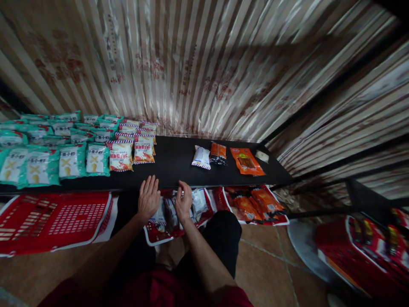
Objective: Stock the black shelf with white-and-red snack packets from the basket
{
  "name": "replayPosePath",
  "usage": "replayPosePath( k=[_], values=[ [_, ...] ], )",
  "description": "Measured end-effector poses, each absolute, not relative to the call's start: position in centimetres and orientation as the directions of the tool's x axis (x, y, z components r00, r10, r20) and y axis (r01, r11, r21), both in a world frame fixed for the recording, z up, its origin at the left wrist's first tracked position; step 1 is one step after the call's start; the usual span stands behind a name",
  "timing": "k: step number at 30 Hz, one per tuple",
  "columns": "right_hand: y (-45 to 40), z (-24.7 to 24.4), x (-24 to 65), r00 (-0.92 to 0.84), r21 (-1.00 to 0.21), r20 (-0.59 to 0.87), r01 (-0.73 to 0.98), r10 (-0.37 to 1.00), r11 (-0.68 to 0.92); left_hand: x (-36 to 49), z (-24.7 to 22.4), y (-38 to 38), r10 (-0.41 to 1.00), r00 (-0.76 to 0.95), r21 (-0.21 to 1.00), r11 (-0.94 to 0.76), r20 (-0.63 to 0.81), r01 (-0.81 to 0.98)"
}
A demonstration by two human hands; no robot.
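Observation:
My left hand (148, 199) is at the front edge of the black shelf (175, 164), palm down, fingers extended and nothing in it. Just right of it, my right hand (183, 201) is at the same edge with loosely bent fingers and no object visible in them. Beneath both hands a red basket (149, 235) holds white snack packets (200, 201). Beyond my left hand stand white-and-orange snack bags (143, 149) in short rows. A single white packet (201, 157) lies on the shelf, up and right of my right hand.
Green-and-white snack bags (73, 160) fill the shelf's left end. An orange-and-black packet (218, 151), an orange bag (247, 161) and a small white item (262, 156) lie rightward. Red baskets (76, 221) stand below; another basket (335, 238) is at right. Striped sheeting (191, 64) hangs behind.

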State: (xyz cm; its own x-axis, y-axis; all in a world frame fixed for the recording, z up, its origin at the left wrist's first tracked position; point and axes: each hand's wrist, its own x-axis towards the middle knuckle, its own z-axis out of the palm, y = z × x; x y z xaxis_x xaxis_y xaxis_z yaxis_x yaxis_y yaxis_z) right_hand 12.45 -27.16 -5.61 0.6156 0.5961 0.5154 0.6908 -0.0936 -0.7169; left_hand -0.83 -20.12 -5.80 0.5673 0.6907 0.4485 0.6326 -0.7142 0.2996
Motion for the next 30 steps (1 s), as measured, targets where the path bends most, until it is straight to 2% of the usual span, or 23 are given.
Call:
replayPosePath(
  k=[6, 8, 11, 14, 17, 20, 27, 30],
  values=[
    [-31.9, -8.5, 16.8, 0.749, -0.687, 0.462, 0.641, 0.475, -0.343, -0.1, -7.4, -24.7, 0.661, 0.633, 0.344, -0.751, 0.404, 0.565],
    [-33.0, -9.3, 18.0, 0.798, -0.68, 0.407, 0.59, 0.445, -0.436, 0.5, -8.0, -26.2, 0.618, 0.709, 0.388, -0.779, 0.341, 0.492],
    [-34.0, -10.6, 19.2, 0.828, -0.651, 0.291, 0.538, 0.479, -0.536, 2.0, -8.6, -27.9, 0.592, 0.784, 0.501, -0.743, 0.187, 0.443],
    [-34.7, -11.9, 19.7, 0.82, -0.617, 0.187, 0.527, 0.541, -0.585, 4.1, -8.5, -28.9, 0.612, 0.791, 0.639, -0.596, -0.032, 0.487],
    [-35.1, -13.0, 19.9, 0.829, -0.592, 0.129, 0.504, 0.544, -0.628, 6.0, -8.3, -29.1, 0.641, 0.73, 0.74, -0.369, -0.235, 0.562],
    [-35.4, -13.5, 19.9, 0.839, -0.577, 0.102, 0.488, 0.535, -0.655, 7.3, -8.1, -29.2, 0.658, 0.662, 0.8, -0.149, -0.359, 0.582],
    [-35.7, -13.1, 19.7, 0.81, -0.587, 0.113, 0.522, 0.576, -0.619, 7.0, -8.1, -29.1, 0.688, 0.595, 0.896, 0.197, -0.416, 0.399],
    [-35.6, -12.3, 19.3, 0.772, -0.573, 0.13, 0.57, 0.622, -0.589, 6.6, -8.3, -28.7, 0.716, 0.556, 0.904, 0.285, -0.421, 0.318]
  ],
)
